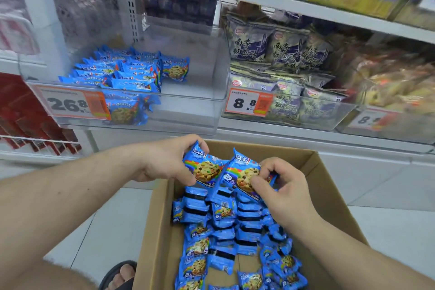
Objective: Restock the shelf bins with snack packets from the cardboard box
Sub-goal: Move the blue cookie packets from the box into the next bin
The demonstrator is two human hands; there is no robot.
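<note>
Seen from a head-worn camera looking down, a person stands over an open brown cardboard box [313, 167] set on a pale tiled floor in front of white shop shelving. The box holds many small shiny blue snack packets [223, 231] printed with a rainbow and a chocolate-chip cookie, packed in loose rows, with bare cardboard showing near the bottom. The left hand [164, 160] pinches one blue cookie packet [206, 169] by its upper edge, thumb and fingers curled round it, lifted just above the rest. The right hand [282, 186] pinches a second blue cookie packet [244, 174] between thumb and forefinger, this one tilted and touching the first. Taking one packet in each hand looks like a way to carry more per trip to the shelf. Directly above the box sits a clear plastic shelf bin [188, 106] with an orange and white price label [73, 103] reading 26.8; matching blue packets are heaped only in its left half, leaving its right half bare, so this appears to be the bin to fill. Just to its right, a second clear bin [329, 122] is crowded with grey and purple snack bags [282, 54] and looks well stocked. A sandalled foot [122, 275] shows beside the box.
</note>
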